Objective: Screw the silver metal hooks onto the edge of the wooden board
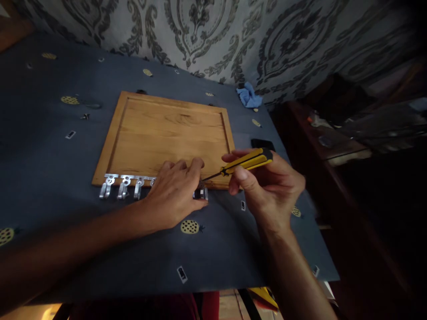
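A framed wooden board [173,133] lies on the table, with a silver metal hook rail [138,178] along its near edge. My left hand [176,186] grips the rail and that edge, fingers bent over the wood and thumb in front by the rightmost hook; it covers the rail's middle. In my right hand [267,189] is a yellow and black screwdriver [247,162], held in the fingertips and tilted. Its shaft points down left to the rail's right end beside my left fingers. The contact at the tip is too small to make out.
A dark blue tablecloth [140,262] with a pineapple print covers the table. A crumpled blue cloth [249,95] lies at the back right, and a dark flat object [263,144] beyond my right hand. Small dark pieces [85,116] sit at left. Patterned wallpaper [200,35] rises behind.
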Tool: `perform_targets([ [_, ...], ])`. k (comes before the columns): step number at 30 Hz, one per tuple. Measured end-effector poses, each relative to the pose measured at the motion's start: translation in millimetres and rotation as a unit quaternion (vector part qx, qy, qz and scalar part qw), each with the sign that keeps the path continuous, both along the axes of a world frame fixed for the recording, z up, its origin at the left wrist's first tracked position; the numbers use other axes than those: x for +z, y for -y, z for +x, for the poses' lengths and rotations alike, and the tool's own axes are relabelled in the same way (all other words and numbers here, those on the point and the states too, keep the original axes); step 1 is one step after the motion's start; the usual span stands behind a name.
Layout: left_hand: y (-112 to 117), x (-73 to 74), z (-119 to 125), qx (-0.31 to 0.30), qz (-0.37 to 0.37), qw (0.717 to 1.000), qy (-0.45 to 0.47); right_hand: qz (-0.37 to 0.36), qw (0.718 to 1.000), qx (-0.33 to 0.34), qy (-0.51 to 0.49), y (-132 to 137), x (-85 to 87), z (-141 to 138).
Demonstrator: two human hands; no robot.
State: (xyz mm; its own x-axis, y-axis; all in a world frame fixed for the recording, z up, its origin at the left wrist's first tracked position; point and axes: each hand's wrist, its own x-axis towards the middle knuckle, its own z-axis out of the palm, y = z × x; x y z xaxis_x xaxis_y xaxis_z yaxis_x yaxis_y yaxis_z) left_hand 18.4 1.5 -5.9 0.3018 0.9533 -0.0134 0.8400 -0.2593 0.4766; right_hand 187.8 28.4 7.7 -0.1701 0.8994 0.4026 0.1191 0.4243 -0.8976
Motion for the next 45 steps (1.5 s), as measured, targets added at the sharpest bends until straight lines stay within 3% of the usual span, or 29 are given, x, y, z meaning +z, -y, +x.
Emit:
perform_targets([
  [5,0.1,-1.6,-0.4,0.002,0.005,1.0,0.002,0.026,0.999,0.005,-0.037,0.9,-0.7,-2.6],
  [11,0.3,-1.2,-0.6,-0.001,-0.001,1.0,0.006,-0.016,1.0,0.015,0.001,1.0,2.1,0.1],
  [16,0.9,-1.2,-0.4,0.0,0.007,1.0,0.003,0.051,0.998,-0.023,-0.01,1.9,-1.6,-4.1],
  [23,0.7,-3.0,-0.7,-0.002,0.006,1.0,0.006,0.078,0.993,-0.075,-0.05,2.8,-6.1,-4.8],
  [39,0.0,-2.2,0.1,0.001,0.005,1.0,0.001,0.052,0.998,-0.041,-0.008,2.3,-4.0,-2.4],
  [45,-0.1,-2.4,-1.2,-0.007,0.004,1.0,0.005,0.022,0.999,0.009,0.035,0.3,0.3,4.4],
])
